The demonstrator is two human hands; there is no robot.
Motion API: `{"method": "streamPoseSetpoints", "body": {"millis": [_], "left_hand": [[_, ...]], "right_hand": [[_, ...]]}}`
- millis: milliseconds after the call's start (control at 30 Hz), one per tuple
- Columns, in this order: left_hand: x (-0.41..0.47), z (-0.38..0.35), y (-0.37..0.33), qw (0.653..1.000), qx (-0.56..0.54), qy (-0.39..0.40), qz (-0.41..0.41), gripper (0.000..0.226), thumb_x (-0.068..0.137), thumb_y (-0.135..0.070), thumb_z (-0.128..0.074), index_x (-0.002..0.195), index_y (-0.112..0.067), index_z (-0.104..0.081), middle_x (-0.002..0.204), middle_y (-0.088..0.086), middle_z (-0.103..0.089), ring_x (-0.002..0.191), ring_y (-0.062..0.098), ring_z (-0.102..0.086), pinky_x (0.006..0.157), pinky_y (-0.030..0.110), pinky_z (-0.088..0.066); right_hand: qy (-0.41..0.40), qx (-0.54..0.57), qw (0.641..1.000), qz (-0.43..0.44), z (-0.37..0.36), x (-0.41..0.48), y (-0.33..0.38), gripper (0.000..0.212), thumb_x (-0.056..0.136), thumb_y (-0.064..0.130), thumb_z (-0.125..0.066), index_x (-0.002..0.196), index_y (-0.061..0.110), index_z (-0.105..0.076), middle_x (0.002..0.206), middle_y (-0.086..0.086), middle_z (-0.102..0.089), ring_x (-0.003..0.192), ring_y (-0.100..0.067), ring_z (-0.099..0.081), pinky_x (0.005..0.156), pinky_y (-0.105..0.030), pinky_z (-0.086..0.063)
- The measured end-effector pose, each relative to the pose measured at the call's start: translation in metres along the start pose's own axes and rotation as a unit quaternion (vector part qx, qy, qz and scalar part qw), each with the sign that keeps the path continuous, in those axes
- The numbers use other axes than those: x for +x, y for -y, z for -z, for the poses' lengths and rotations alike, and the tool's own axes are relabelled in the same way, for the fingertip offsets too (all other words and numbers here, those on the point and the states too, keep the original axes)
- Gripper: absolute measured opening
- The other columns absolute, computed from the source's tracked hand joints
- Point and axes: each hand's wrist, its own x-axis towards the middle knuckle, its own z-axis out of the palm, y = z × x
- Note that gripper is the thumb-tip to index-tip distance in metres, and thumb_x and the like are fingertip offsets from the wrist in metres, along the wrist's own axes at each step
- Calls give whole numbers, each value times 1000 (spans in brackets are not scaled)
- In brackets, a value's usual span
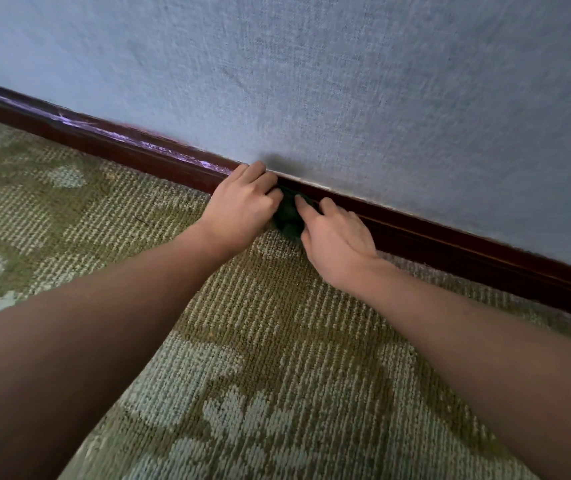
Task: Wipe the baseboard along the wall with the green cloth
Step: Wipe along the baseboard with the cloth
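Where the grey-blue textured wall (346, 81) meets the floor, a dark red-brown baseboard (450, 244) runs slantwise from the upper left of the frame down to the right edge. Pale streaks mark its top lip on the left stretch. Below it, an olive carpet (259, 323) with pale leaf-like shapes fills the lower frame.

The green cloth (289, 218) sits bunched at the centre of the frame, against the baseboard's face and touching the carpet, wedged between the two hands. The right hand (336, 237), just right of centre, grips it: the thumb lies across the cloth's front and the fingers curl in toward the baseboard behind it. The left hand (242, 206), just left of centre, has its fingers curled over the baseboard's top lip and its thumb tucked against the cloth's left side; whether it actually holds the cloth cannot be told.

Most of the cloth is covered by the hands and lies in shadow, so its folds are hard to make out. Both bare forearms are cut off by the lower corners.
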Motion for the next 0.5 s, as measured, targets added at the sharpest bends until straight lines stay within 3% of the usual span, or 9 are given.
{"method": "streamPoseSetpoints", "body": {"millis": [200,300,500], "left_hand": [[-12,-8,17,1000,-4,-20,9,10,64,8,-63,70,3,-68,68,15,-62,69,31,-61,64,34,-49],[-13,-11,22,999,-9,-35,9,20,70,2,-48,70,2,-68,67,15,-61,68,30,-60,62,34,-47],[-16,-13,33,999,-16,-33,39,24,73,1,-44,69,3,-68,67,16,-62,68,31,-59,61,36,-48]], "right_hand": [[-5,-8,1000,12,-6,13,15,54,96,17,-39,146,17,-18,123,-13,-46,104,-28,-49,86,-36,-37],[-6,-16,1000,20,-7,18,18,55,95,16,-40,146,17,-18,123,-13,-46,104,-29,-49,86,-36,-37],[0,-9,1000,28,-2,30,23,52,96,17,-39,145,23,-22,121,-13,-47,103,-29,-49,81,-34,-37]]}}
